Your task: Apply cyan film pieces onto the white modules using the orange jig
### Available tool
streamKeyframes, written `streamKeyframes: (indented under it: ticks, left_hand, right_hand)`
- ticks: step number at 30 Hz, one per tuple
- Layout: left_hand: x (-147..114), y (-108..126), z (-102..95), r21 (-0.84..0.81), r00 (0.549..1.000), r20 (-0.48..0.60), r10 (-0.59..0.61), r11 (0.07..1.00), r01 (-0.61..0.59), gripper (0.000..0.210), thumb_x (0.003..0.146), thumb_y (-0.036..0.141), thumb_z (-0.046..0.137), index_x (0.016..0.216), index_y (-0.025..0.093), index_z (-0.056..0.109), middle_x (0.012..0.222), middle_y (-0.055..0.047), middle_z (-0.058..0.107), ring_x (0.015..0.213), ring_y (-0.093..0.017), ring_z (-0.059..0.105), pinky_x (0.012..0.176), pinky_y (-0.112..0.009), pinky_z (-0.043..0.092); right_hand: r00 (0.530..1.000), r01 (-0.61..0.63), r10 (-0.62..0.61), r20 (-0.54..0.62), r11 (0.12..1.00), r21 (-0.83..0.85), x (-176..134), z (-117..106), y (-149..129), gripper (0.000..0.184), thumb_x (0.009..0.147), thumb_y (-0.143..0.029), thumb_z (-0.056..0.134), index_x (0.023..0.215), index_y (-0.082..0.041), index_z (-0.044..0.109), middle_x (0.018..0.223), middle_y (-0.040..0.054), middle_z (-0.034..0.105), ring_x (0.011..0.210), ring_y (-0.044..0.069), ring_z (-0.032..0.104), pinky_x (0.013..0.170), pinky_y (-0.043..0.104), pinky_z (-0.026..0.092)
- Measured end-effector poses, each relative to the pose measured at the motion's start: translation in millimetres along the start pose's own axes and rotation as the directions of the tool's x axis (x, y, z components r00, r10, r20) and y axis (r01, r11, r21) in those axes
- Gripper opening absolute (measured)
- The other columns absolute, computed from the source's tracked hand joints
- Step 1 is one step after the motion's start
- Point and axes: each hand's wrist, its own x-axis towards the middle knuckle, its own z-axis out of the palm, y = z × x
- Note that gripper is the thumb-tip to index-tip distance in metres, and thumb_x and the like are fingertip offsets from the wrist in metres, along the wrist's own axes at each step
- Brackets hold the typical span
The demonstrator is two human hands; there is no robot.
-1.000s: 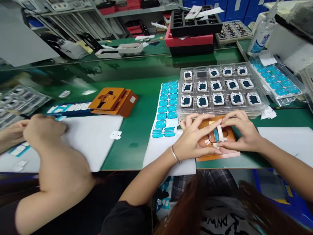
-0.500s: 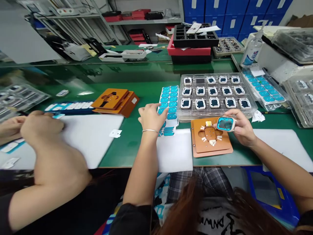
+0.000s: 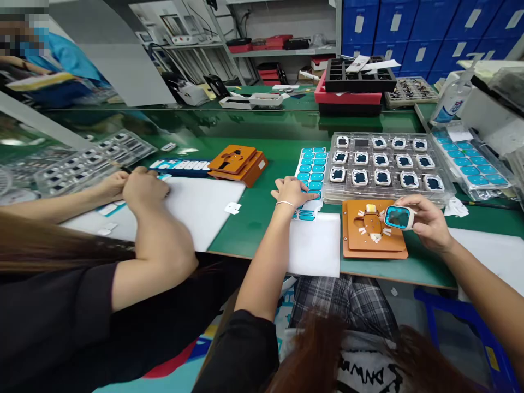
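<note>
My right hand (image 3: 430,224) grips a pale smartwatch case (image 3: 399,218) by its right side, fingers above and thumb below. A blue film with a dark middle covers the face of the case. Just under and left of it lies an orange fixture block (image 3: 356,240) with a shaped recess and white pieces around it. My left hand (image 3: 291,194) rests on the lower part of a sheet of blue stickers (image 3: 305,161), thumb and fingers apart. Below that sheet is a white foam pad (image 3: 315,245).
Behind the fixture stands a clear tray (image 3: 391,142) of watch cases in rows. To its right lie bagged blue stickers (image 3: 475,169) and a pump bottle (image 3: 452,98). A co-worker's hands (image 3: 143,188) work at the left, near another orange fixture (image 3: 235,161).
The camera view has swung left, so everything sits further right in the picture. My right hand still holds the watch case over the fixture; my left hand stays at the sticker sheet.
</note>
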Motion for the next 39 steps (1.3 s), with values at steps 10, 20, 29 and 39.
streamKeyframes:
  ticks: [10,20,29,39]
  left_hand:
    - [-3.8,3.8,-1.2,-0.044,1.000,-0.014,0.007,0.999,-0.007,0.028,0.072,0.043,0.078,0.087,0.021,0.068,0.137,-0.009,0.045,0.131,-0.034,0.035,0.099,-0.043,0.035]
    - [-25.6,24.0,10.9,0.006,0.980,-0.114,0.162,0.987,-0.162,0.018,0.082,0.014,0.057,0.099,0.019,0.059,0.123,-0.011,0.058,0.119,-0.030,0.050,0.093,-0.045,0.035]
    - [-32.6,15.5,1.2,-0.118,0.926,-0.285,0.247,0.950,-0.290,0.027,0.083,0.003,0.048,0.105,0.019,0.050,0.102,-0.008,0.069,0.091,-0.023,0.067,0.077,-0.034,0.043]
    - [-68.9,28.0,9.6,-0.003,0.174,-0.375,0.910,0.187,-0.982,0.022,0.096,0.020,0.044,0.091,0.025,0.065,0.096,0.003,0.075,0.098,-0.016,0.061,0.091,-0.037,0.036]
  right_hand:
    - [0.990,0.143,-0.136,0.049,0.877,-0.458,101.5,-25.2,-29.4,0.043,0.075,-0.053,0.074,0.106,-0.027,0.062,0.093,0.0061,0.070,0.071,0.022,0.067,0.059,0.034,0.053]
    - [0.986,0.003,0.167,0.027,0.145,-0.989,208.5,-26.0,15.7,0.044,0.090,-0.041,0.053,0.129,-0.025,0.061,0.110,0.0106,0.073,0.096,0.033,0.066,0.076,0.040,0.050]
    - [0.966,0.177,0.165,0.198,0.132,-0.975,213.4,-7.1,19.8,0.041,0.093,-0.028,0.043,0.128,-0.018,0.062,0.128,0.0115,0.065,0.117,0.032,0.055,0.093,0.045,0.046]
    - [0.946,0.233,0.176,0.273,0.219,-0.948,228.9,21.5,36.8,0.031,0.088,-0.025,0.054,0.117,-0.023,0.066,0.111,0.0121,0.068,0.115,0.035,0.051,0.092,0.053,0.044]
